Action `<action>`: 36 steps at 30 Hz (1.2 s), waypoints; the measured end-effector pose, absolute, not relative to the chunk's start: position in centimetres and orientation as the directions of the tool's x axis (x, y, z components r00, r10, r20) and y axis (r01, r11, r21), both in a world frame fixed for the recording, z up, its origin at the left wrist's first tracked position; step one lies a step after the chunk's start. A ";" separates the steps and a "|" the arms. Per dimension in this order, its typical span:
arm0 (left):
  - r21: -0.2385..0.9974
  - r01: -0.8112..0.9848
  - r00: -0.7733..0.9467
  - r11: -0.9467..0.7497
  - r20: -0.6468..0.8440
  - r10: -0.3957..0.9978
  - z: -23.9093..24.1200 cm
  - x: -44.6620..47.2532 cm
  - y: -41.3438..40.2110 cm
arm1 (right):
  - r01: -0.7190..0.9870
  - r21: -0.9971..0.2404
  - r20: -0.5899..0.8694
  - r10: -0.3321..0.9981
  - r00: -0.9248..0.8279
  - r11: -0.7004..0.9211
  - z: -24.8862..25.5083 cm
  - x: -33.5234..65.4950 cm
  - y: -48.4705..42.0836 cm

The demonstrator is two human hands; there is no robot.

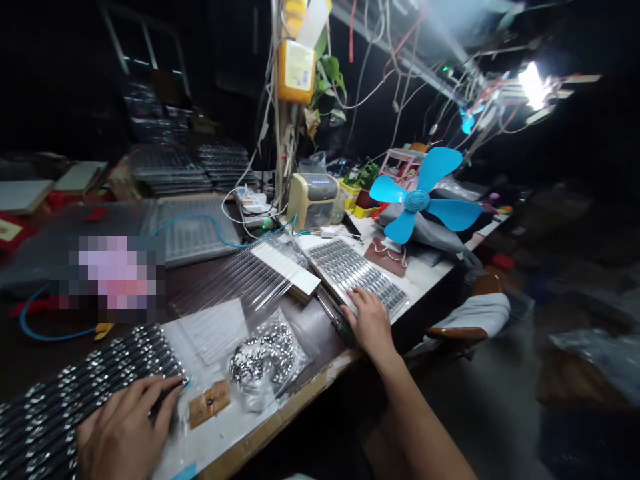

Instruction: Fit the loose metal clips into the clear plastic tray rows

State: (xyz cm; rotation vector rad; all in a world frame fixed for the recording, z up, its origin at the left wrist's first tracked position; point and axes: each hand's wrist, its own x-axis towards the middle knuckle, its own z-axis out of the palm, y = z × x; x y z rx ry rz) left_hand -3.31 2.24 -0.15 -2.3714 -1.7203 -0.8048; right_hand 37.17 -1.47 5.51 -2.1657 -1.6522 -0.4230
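My left hand [131, 421] is at the lower left, over the right end of rows of black pieces with shiny silver parts [107, 373]. Its thumb and forefinger come together around a small dark thing that I cannot make out. To its right lie a small brown piece of card [209, 404] and a plastic bag of small shiny metal parts [265, 353]. Farther right, my right hand [371, 321] rests with fingers apart on the near edge of a tray of silver parts in rows [357, 270].
A blue-bladed fan [417, 200] stands behind the tray. Ribbed transparent plastic trays [235, 277], a white strip [285, 267] and a written paper sheet [215, 327] lie mid-table. A beige and grey device [313, 200] stands by the post. A chair [470, 317] is at right.
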 end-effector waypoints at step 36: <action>0.794 0.445 0.458 -0.414 0.195 0.867 11.4 35.0 22.2 | 0.622 -0.772 0.521 0.428 0.739 -0.133 -3.9 41.0 -6.3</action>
